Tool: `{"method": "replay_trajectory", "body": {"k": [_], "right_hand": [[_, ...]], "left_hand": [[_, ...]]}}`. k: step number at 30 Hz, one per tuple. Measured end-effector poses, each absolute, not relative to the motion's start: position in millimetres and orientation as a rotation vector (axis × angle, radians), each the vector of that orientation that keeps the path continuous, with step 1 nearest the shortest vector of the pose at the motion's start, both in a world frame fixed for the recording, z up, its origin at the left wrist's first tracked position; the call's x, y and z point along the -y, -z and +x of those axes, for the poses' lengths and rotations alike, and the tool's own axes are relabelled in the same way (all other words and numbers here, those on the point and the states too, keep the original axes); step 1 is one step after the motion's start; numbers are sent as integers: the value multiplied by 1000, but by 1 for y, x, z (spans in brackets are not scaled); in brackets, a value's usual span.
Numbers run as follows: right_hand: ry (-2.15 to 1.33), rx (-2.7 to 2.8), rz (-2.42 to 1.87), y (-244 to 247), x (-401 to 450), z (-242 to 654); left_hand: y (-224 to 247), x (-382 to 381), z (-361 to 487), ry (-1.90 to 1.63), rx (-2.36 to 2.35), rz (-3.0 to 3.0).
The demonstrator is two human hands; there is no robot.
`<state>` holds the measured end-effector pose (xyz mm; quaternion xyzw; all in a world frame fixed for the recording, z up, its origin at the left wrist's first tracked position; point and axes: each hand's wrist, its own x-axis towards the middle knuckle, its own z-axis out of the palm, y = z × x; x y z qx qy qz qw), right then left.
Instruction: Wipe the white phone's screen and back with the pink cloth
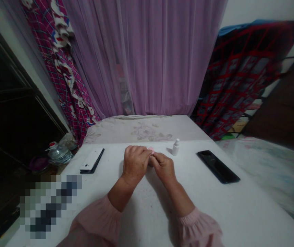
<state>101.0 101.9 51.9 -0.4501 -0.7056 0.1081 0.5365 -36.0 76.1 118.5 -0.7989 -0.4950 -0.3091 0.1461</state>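
Both hands meet over the middle of the white-covered table. My left hand is closed, its fingers bent round toward a small pink thing that shows between the fingertips. My right hand touches the same spot with thumb and forefinger pinched together. What the pink thing is, and whether the right fingers hold part of it, is too small to tell. Just beyond the right hand, a small white bottle stands upright.
A white phone lies on a dark one at the left. At the right lies a black phone. A large clear bottle with a red cap is beyond the left edge. Purple curtains hang behind.
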Motion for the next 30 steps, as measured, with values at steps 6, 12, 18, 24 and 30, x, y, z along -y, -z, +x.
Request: {"method": "replay_trajectory", "body": {"k": [6,12,18,24,30], "right_hand": [[-297,1678,-1071,-53,-101,101],[-331,1649,-1076,-53,-100,101],[-532,1363,-1167,-45,-102,107],[-954,1027,-1265,-32,-97,114],[-896,1039,-1333,-17,-75,132]], "left_hand": [[-115,-83,-53,938,1535,-2275],[-109,-93,-75,993,1628,-2185],[-75,-83,-104,1017,1868,-2170],[-60,-72,-119,1169,1975,-2123],[-59,-70,-112,1228,2007,-2136]]}}
